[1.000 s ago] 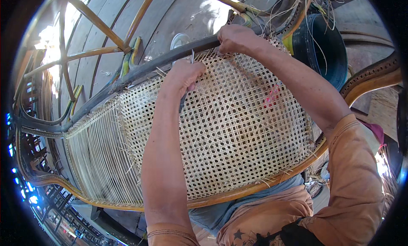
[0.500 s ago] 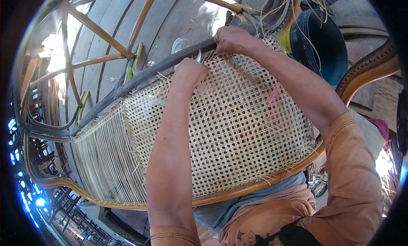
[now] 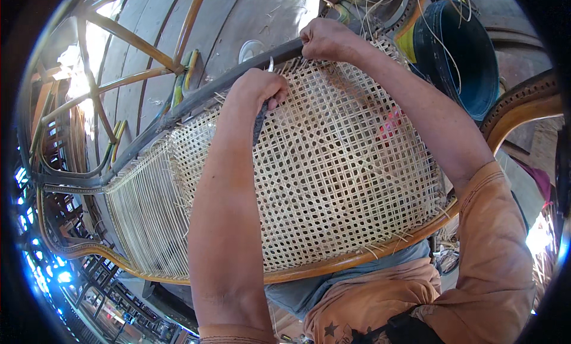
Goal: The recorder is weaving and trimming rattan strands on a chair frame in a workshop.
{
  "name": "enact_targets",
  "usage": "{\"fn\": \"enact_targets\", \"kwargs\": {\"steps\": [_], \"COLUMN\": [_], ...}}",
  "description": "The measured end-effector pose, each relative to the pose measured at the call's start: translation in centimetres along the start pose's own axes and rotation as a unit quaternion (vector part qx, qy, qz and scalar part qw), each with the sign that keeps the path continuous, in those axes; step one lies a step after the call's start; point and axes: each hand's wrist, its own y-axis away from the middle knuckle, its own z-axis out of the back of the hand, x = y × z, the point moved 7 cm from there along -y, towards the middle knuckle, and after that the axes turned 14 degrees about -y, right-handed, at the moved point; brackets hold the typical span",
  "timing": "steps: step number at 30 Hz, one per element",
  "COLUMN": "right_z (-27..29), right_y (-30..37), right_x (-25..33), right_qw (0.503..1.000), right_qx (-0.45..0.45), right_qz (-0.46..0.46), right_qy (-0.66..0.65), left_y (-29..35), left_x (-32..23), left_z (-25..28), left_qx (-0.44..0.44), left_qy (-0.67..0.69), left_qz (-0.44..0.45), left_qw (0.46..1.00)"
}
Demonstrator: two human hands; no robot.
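A woven cane panel (image 3: 345,165) in an open lattice spans a curved wooden chair frame (image 3: 333,265) across my lap. Near the panel's far edge, my left hand (image 3: 256,87) is closed around a pointed tool. The tool's pale, slightly curved tip (image 3: 271,64) sticks up past my fingers, and its dark handle (image 3: 259,123) shows below my palm. Farther right, my right hand (image 3: 328,41) is a closed fist against the dark far rail (image 3: 238,81). Whatever its fingers hold is hidden. Short cane ends poke out along both long edges of the panel.
Parallel cane strands (image 3: 148,204) fill the left end of the frame. Bamboo-like poles (image 3: 134,41) rise at the far left. A dark bucket (image 3: 437,52) stands at the far right, near loose cane strips (image 3: 386,5). Beyond the rail sits a white round object (image 3: 252,49) on floorboards.
My left hand has shifted slightly left and turned, so the tool's dark handle now shows below it. My right hand stays closed at the far rail. The whole view has shifted a little.
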Motion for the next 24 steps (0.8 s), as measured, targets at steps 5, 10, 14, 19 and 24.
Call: {"fn": "enact_targets", "kwargs": {"steps": [5, 10, 14, 19, 24], "right_z": [-0.2, 0.2, -0.2, -1.0, -4.3], "right_y": [-0.1, -0.4, -0.7, -0.6, 1.3], "right_x": [-0.1, -0.7, -0.8, 1.9, 5.6], "right_qw": [0.999, 0.999, 0.999, 0.975, 0.982], "right_qx": [-0.017, -0.048, 0.003, 0.036, 0.114], "right_qz": [0.030, 0.023, -0.007, 0.055, 0.134], "right_qy": [0.032, 0.007, 0.046, 0.211, -0.066], "left_y": [0.7, 1.0, 1.7, 6.6, 11.6], "left_x": [-0.8, -0.5, -0.5, 1.6, 2.7], "left_z": [0.5, -0.1, 0.2, 0.3, 2.4], "left_qx": [-0.058, -0.051, -0.085, -0.100, -0.197], "left_qy": [-0.061, 0.159, 0.003, -0.094, -0.080], "left_qz": [-0.007, -0.033, -0.026, -0.030, -0.033], "left_qw": [0.996, 0.985, 0.996, 0.990, 0.977]}}
